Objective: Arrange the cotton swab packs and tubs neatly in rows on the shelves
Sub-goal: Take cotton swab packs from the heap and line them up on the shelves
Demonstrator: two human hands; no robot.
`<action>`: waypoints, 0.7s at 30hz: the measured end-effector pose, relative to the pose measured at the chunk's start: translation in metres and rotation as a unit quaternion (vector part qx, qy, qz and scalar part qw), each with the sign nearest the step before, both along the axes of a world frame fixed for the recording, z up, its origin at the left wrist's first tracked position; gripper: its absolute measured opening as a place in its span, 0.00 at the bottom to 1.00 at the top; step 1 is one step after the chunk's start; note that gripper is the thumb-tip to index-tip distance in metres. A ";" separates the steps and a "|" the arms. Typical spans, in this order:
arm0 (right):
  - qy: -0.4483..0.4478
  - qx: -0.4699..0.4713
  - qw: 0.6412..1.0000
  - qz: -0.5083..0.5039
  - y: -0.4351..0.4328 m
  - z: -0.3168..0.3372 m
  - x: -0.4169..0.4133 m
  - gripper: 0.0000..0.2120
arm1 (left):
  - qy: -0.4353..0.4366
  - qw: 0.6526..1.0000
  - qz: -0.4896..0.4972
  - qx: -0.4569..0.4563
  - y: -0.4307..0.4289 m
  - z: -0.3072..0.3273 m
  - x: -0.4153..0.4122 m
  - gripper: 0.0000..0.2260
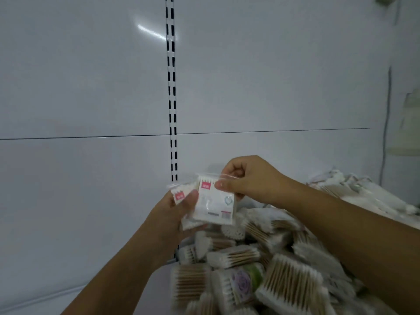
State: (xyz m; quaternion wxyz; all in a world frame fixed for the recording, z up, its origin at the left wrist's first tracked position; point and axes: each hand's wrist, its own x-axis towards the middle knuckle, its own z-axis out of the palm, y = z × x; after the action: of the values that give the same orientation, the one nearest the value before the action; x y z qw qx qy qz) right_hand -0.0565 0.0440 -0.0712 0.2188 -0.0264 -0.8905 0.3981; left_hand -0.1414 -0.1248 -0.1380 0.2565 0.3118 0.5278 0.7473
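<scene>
Head view indicates an early stage, in my judgement: no row is visible, and a jumbled heap of packs (272,258) lies on the shelf at lower right. The left hand (175,212) grips the rear pack (179,192). The right hand (250,178) pinches the crinkled top edge of the front pack (216,205). Both packs are held together above the heap. They are flat clear film with red labels; the swabs have wooden stems and fluffy white tips. The back panel (91,87) is smooth and glossy white.

White back panels (91,76), slotted upright (171,87), light glare (151,32).
</scene>
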 end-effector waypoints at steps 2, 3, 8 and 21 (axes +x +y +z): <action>-0.011 0.013 1.000 -0.010 -0.001 0.001 0.006 0.08 | 0.027 1.000 -0.004 -0.003 0.003 -0.002 0.000 0.21; -0.025 0.018 0.999 -0.008 -0.001 0.002 0.010 0.09 | 0.030 1.000 0.006 -0.006 0.005 -0.003 0.001 0.24; -0.169 0.235 0.944 -0.158 0.018 0.004 0.036 0.20 | 0.003 1.000 0.029 0.009 0.008 -0.007 -0.004 0.22; -0.029 0.221 0.948 -0.228 0.013 -0.004 0.059 0.07 | -0.049 0.997 0.057 0.001 0.000 -0.005 -0.009 0.18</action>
State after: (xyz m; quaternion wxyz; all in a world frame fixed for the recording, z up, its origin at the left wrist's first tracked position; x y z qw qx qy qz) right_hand 0.0025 0.0575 -0.0757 0.2784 -0.1910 -0.9323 0.1297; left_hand -0.1503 -0.1245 -0.1433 0.2384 0.2449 0.5306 0.7757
